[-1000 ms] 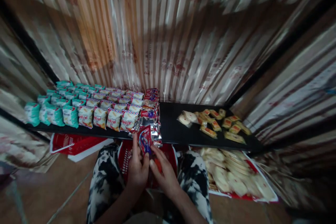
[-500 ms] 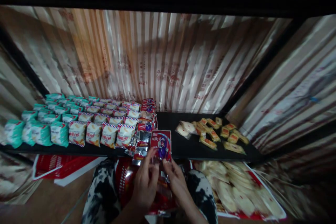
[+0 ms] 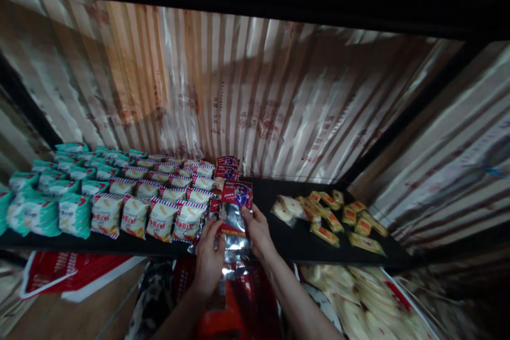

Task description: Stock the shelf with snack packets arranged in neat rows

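Observation:
A flat red snack packet point(image 3: 236, 194) with a purple figure and a silvery lower part is tilted up at the shelf's front edge. My right hand point(image 3: 258, 231) pinches its right side, thumb on the front. On the left, my left hand point(image 3: 210, 255) has its fingers closed at the packet's lower left edge. Behind it stands a row of similar red packets point(image 3: 227, 170), partly hidden by the held one. White striped snack bags point(image 3: 189, 220) stand in rows just left of my left hand.
Teal bags point(image 3: 75, 215) fill the left of the black shelf point(image 3: 274, 244). Round pale packs point(image 3: 286, 208) and yellow packets point(image 3: 326, 234) lie to the right. Below are an open red bag point(image 3: 59, 271) and a heap of pale packs point(image 3: 358, 297). Corrugated sheeting point(image 3: 271, 95) closes the back.
Both hands have moved forward and up from above the lap to the shelf's front edge, carrying the red snack packet. The camera view has shifted slightly.

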Motion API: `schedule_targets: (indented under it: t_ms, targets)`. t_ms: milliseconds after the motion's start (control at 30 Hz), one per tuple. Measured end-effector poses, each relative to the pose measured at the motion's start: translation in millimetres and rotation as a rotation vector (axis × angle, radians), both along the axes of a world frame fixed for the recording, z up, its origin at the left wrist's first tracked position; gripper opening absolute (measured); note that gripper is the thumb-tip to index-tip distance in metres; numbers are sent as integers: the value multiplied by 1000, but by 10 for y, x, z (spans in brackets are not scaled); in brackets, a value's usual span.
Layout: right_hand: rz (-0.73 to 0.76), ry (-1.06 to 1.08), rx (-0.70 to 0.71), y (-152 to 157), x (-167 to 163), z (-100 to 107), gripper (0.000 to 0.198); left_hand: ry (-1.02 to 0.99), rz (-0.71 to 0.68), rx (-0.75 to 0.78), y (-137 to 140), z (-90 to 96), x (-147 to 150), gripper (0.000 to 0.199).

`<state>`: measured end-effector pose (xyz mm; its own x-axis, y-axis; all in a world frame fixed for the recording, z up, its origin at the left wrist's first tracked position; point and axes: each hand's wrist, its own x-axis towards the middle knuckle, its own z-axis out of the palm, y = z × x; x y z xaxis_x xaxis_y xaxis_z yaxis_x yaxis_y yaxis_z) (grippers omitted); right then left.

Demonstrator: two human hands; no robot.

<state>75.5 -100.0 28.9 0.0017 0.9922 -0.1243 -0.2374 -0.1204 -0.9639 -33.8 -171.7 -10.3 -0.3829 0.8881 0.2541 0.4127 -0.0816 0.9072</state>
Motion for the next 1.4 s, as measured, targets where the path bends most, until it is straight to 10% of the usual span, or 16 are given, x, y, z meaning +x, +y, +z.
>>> schedule_targets:
  t_ms: [333,667,1100,1400]
  targets:
    - [-147,-701,347,674,-162,-444,39,108,102,56,454,-192,-146,36]
    - [-171,-811,373,770,-202,-674,45,354,108,19,402,-241,-79,42]
    - [-5,-1183,730,684,-343,-267,45,542,85,102,404,-456,-34,44]
    - [125,-1318,661,794,-410,-281,38,623,49,139,375,-472,-67,41]
